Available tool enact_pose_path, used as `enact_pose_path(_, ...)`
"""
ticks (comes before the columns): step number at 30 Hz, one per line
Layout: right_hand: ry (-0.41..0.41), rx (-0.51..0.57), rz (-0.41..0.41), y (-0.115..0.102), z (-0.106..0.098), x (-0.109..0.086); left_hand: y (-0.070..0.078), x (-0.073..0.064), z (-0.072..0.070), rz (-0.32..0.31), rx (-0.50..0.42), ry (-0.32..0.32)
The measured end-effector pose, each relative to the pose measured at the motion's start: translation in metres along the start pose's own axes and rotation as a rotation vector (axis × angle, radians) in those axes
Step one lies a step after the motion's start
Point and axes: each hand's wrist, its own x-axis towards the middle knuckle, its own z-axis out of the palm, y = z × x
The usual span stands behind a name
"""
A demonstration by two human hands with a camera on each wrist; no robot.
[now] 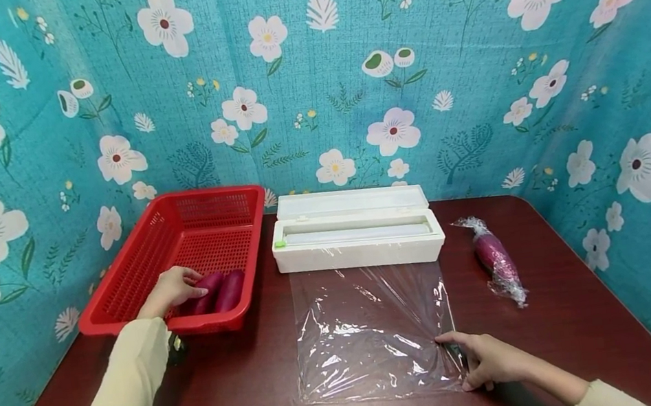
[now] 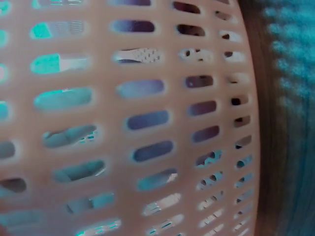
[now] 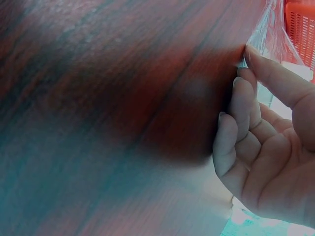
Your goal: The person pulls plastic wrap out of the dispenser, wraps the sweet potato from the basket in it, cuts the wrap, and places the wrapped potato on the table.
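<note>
My left hand (image 1: 171,288) reaches into the red basket (image 1: 243,239), its thumb and fingers gripping a purple sweet potato (image 1: 210,286). A second purple sweet potato (image 1: 230,291) lies beside it, on the right. In the left wrist view the basket's slotted wall (image 2: 172,132) hides the hand. A sheet of plastic wrap (image 1: 363,336) stretches from the white dispenser box (image 1: 358,257) toward me over the table. My right hand (image 1: 494,361) holds the sheet's near right corner; the right wrist view shows the film (image 3: 266,34) drawn to the thumb tip, other fingers bent below.
A wrapped sweet potato (image 1: 495,255), its film twisted at both ends, lies at the right on the dark red table (image 1: 250,380). The dispenser's lid (image 1: 350,201) stands raised at the back. A floral teal curtain (image 1: 310,94) encloses the table's back and sides.
</note>
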Motion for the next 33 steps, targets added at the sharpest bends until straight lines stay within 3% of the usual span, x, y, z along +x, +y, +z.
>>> enact_pose_path(11,0.003,0.002,-0.005,0.000,0.000,0.000,0.007,-0.007,-0.012,-0.028,-0.162,0.133)
enact_pose_path(25,0.010,-0.005,-0.003,0.001,0.000,-0.001,0.034,-0.005,-0.014,-0.002,-0.375,0.194)
enact_pose_path(33,0.015,-0.009,-0.001,0.001,0.001,-0.001,0.051,-0.008,-0.007,0.020,-0.491,0.208)
